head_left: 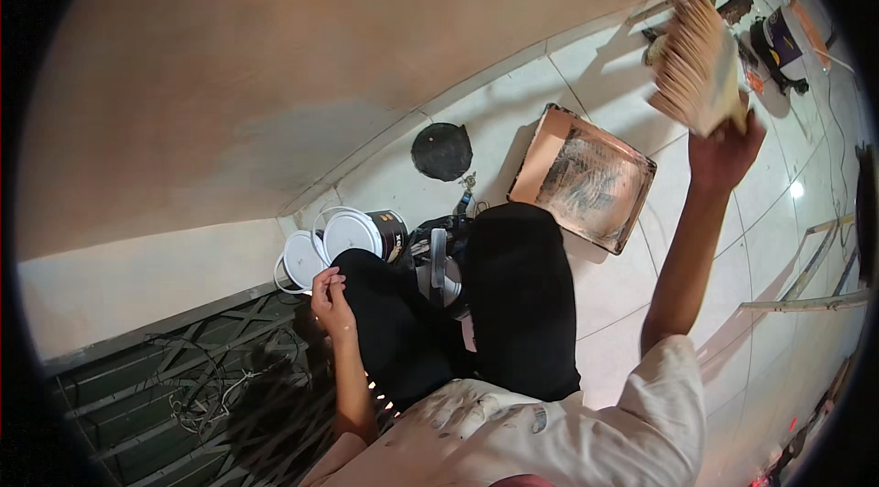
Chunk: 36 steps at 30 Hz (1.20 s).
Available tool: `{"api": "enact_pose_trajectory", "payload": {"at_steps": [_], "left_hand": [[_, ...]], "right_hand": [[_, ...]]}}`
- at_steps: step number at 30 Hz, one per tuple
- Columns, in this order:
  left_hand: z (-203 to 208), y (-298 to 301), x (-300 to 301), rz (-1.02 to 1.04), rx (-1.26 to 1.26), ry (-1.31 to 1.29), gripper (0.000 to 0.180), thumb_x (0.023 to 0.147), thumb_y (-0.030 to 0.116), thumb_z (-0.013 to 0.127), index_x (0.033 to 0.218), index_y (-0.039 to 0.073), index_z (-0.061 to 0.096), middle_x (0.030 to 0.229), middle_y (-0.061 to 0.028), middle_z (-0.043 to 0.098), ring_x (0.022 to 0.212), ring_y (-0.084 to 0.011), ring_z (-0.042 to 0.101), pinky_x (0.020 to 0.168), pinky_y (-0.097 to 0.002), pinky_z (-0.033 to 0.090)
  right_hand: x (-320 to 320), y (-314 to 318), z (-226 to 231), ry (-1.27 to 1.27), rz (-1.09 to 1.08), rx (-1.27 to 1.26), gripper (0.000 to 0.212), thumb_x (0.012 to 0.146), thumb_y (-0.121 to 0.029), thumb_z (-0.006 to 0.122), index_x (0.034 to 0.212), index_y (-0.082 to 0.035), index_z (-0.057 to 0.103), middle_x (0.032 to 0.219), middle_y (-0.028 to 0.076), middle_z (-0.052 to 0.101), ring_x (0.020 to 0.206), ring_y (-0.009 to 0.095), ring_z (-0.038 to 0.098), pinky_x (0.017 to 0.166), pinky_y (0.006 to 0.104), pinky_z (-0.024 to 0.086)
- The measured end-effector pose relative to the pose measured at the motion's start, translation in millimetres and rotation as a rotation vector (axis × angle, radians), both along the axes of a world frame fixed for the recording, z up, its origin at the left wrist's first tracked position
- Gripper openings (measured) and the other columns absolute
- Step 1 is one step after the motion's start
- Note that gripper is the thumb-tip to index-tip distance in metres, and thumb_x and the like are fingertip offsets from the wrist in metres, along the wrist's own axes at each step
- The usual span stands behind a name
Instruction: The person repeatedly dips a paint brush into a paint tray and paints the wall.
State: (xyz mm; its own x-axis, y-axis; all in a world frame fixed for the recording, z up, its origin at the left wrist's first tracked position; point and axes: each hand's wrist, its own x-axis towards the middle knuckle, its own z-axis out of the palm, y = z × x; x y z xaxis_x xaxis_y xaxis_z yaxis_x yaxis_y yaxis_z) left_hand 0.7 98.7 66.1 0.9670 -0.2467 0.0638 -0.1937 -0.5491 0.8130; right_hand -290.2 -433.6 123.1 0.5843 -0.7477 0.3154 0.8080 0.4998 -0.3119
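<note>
My right hand (pixel 726 150) is raised at the far right, wrapped round a wide tan brush (pixel 693 66) whose bristle edge is smeared by motion. Below and left of it, a square paint tray (pixel 632 199) lies tilted on the white floor tiles, with peach paint at one side and dark, scraped streaks across its bottom. My left hand (pixel 332 306) rests by my left knee, empty, its fingers loosely extended.
Two white-lidded buckets (pixel 352 235) stand past my left knee. A black round disc (pixel 441 152) lies near the peach wall (pixel 229 75). At far right are a purple-labelled bucket (pixel 781 37) and a metal frame (pixel 806 302). A folding metal grille (pixel 146 405) with tangled cords lies left.
</note>
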Motion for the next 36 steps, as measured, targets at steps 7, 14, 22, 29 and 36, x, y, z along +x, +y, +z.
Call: {"api": "enact_pose_trajectory", "payload": {"at_steps": [7, 14, 22, 29, 36], "left_hand": [[10.6, -13.5, 0.0, 0.123, -0.122, 0.145, 0.015, 0.093, 0.012, 0.055, 0.101, 0.003, 0.063, 0.084, -0.0035, 0.064, 0.072, -0.0082, 0.057, 0.063, -0.0222, 0.043], [6.7, -5.0, 2.0, 0.184, -0.408, 0.258, 0.016, 0.095, 0.016, 0.055, 0.103, 0.005, 0.062, 0.086, -0.0023, 0.062, 0.072, -0.0083, 0.057, 0.06, -0.0205, 0.043], [2.8, 2.2, 4.0, 0.135, -0.59, 0.28, 0.018, 0.096, 0.018, 0.053, 0.104, 0.004, 0.061, 0.087, -0.0052, 0.062, 0.074, -0.0098, 0.059, 0.061, -0.0214, 0.046], [6.3, 18.5, 3.3, 0.152, -0.639, 0.296, 0.018, 0.096, 0.016, 0.052, 0.105, 0.003, 0.06, 0.088, -0.0052, 0.062, 0.074, -0.0095, 0.058, 0.061, -0.0213, 0.046], [-0.7, 16.5, 3.6, 0.106, -0.617, 0.302, 0.018, 0.096, 0.016, 0.052, 0.104, 0.003, 0.06, 0.087, -0.0053, 0.061, 0.073, -0.0097, 0.059, 0.061, -0.0213, 0.046]], "right_hand": [[173.5, 35.2, 83.0, 0.562, 0.237, -0.583, 0.043, 0.091, -0.034, 0.048, 0.104, 0.005, 0.061, 0.091, 0.016, 0.065, 0.071, 0.021, 0.062, 0.058, 0.0286, 0.048], [280.0, 166.3, -12.4, 0.843, 0.111, -1.253, 0.021, 0.091, -0.014, 0.06, 0.106, -0.001, 0.065, 0.099, 0.015, 0.068, 0.084, 0.024, 0.066, 0.077, 0.0357, 0.052], [367.9, 165.1, -74.3, 0.57, -0.135, -2.216, 0.028, 0.086, -0.015, 0.062, 0.112, -0.005, 0.062, 0.095, 0.015, 0.064, 0.087, 0.034, 0.062, 0.073, 0.041, 0.052], [334.9, 218.6, 1.1, 0.395, -0.539, -2.318, 0.029, 0.081, -0.008, 0.062, 0.109, 0.0, 0.059, 0.087, 0.009, 0.056, 0.077, 0.026, 0.057, 0.07, 0.0399, 0.052], [346.5, 210.4, -129.2, 0.533, -0.208, -2.577, 0.021, 0.078, -0.012, 0.057, 0.097, -0.003, 0.059, 0.103, 0.014, 0.057, 0.099, 0.029, 0.058, 0.083, 0.0395, 0.052]]}}
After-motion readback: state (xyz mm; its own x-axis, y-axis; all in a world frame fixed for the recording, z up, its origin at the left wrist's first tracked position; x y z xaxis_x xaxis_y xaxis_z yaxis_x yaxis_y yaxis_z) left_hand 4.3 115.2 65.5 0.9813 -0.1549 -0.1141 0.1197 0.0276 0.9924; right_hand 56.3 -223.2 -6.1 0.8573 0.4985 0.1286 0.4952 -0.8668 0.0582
